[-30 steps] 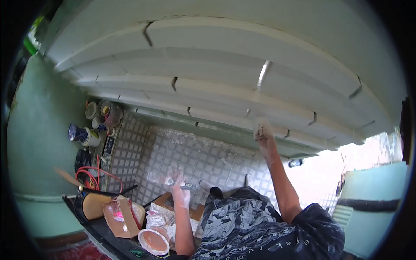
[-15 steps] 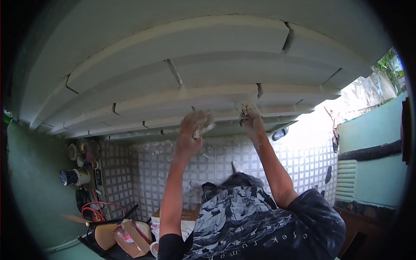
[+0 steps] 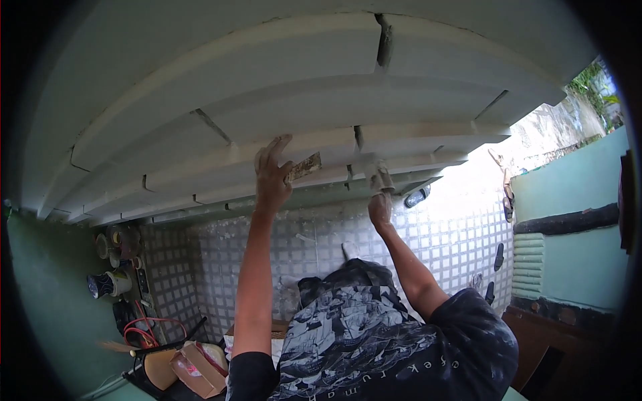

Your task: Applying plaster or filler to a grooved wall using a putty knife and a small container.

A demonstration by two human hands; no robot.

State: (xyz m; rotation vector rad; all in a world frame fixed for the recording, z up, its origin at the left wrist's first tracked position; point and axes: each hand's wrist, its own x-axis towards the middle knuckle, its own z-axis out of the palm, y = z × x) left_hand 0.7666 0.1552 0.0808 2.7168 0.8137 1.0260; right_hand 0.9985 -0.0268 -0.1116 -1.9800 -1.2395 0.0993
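Observation:
A flat, roughly rectangular piece (image 3: 305,167), mottled brown and whitish, is pinched at the thumb of my left hand (image 3: 271,177). The other left fingers stretch up against the edge of a white stepped panel (image 3: 301,107). My right hand (image 3: 380,197), its fingers pale with dust, is raised to a lower step of that panel, just right of a dark vertical gap (image 3: 358,137). These fingers are closed and partly blurred. Something pale seems to be at their tips, too smeared to name.
Below lies a dusty tiled floor (image 3: 294,240). Against the green wall at left stand buckets (image 3: 119,283), a red hose (image 3: 137,331) and a cardboard box (image 3: 197,371). Dark footwear (image 3: 417,196) lies near the bright opening at right. More dark gaps cut the panel's steps.
The view has shifted, so the panel gaps sit further left. My left hand has gone from a blur below the panel to its edge, with the mottled piece showing. My right hand has turned.

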